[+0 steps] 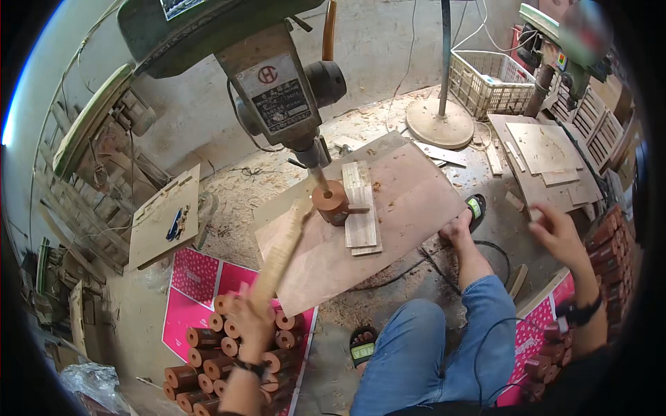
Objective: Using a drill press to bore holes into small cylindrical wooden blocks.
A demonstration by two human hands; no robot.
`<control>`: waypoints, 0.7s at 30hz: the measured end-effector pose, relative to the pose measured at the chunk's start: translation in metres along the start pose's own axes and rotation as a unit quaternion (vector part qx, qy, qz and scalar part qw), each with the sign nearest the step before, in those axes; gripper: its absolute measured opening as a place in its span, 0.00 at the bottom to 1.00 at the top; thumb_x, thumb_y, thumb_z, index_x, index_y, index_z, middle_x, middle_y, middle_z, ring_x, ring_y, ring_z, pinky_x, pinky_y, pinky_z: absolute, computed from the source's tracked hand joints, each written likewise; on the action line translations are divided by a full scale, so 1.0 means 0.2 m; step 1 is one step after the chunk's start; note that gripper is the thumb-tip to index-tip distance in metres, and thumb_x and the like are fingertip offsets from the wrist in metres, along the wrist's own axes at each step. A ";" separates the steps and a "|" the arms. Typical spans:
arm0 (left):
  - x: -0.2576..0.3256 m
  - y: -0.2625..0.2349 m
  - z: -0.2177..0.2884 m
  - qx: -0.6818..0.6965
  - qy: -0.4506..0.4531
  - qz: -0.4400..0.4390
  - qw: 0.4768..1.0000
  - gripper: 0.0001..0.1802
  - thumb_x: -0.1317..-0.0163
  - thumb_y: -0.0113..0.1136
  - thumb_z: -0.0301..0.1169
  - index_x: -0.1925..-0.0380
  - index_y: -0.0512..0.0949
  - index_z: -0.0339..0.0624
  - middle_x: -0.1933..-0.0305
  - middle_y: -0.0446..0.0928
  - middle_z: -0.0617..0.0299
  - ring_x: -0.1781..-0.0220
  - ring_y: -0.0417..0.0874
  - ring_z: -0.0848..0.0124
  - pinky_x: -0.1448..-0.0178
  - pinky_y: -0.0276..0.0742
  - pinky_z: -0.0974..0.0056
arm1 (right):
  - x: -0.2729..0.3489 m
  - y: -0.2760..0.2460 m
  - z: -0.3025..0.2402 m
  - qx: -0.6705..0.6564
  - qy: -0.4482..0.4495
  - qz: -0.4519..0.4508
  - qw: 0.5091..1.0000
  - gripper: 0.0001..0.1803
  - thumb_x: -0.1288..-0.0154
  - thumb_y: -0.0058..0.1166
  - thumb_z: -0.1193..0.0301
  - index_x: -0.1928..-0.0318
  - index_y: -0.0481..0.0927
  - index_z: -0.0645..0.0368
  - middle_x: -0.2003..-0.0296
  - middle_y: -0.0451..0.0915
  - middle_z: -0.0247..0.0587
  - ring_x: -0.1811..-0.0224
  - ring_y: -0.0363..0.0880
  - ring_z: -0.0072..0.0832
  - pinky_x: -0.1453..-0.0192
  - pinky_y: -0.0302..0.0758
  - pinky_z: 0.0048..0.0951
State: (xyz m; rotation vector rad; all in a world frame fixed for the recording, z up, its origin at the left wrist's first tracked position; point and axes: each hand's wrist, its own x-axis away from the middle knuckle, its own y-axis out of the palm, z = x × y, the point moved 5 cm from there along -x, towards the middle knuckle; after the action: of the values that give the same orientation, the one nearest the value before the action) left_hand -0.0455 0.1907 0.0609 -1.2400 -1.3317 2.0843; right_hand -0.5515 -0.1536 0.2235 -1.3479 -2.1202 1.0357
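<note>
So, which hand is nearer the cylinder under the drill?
Left: your left hand is left of the brown cylinder, toward you; your right hand is farther off, rightward.

A: Where is the scene brightest?
B: At the far left rim, where a blue-white glare burns out. The sawdust-strewn floor (368,114) by the wall (187,114) is pale and well lit too.

A: And the darker parts?
B: The drill head's green housing (208,35) is dim underneath, and the dark sleeve (600,385) at lower right nearly melts into the black border.

A: Is it sharp?
B: The tabletop (423,215) is fairly clear. The left hand (251,322) and the wooden stick (279,267) are smeared by motion blur, and a soft blurred patch covers part of the upper-right machine (555,24).

A: Any distortion?
B: Fisheye bending curves straight edges toward the rim.
</note>
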 end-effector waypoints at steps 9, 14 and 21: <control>-0.72 0.55 0.24 0.219 -0.065 -0.129 0.965 0.51 0.52 0.72 0.37 0.31 0.57 0.31 0.31 0.64 0.39 0.27 0.63 0.50 0.24 0.57 0.56 | 0.58 -0.05 0.17 -0.131 0.165 0.046 0.976 0.17 0.38 0.56 0.78 0.48 0.78 0.64 0.72 0.74 0.29 0.72 0.70 0.15 0.67 0.68 0.21; -0.85 0.81 0.72 0.519 -0.081 -0.197 0.828 0.52 0.59 0.79 0.30 0.33 0.61 0.37 0.36 0.71 0.50 0.34 0.72 0.58 0.30 0.69 0.55 | 0.71 -0.07 0.09 -0.088 0.091 0.039 0.991 0.17 0.41 0.58 0.79 0.49 0.78 0.66 0.71 0.80 0.37 0.70 0.75 0.20 0.64 0.73 0.24; -0.76 0.57 0.65 0.485 -0.089 -0.124 0.861 0.44 0.60 0.81 0.32 0.42 0.69 0.32 0.48 0.80 0.52 0.46 0.82 0.62 0.41 0.78 0.59 | 0.82 -0.09 0.07 -0.051 0.194 0.071 0.977 0.18 0.42 0.61 0.78 0.49 0.80 0.64 0.69 0.80 0.40 0.67 0.79 0.24 0.62 0.76 0.25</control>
State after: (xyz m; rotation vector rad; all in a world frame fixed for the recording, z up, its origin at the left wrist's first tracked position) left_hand -0.0552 -0.0398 0.0555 -0.4106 -0.2975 2.2101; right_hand -0.6429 -0.0161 0.2219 -1.6190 -1.8279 0.6527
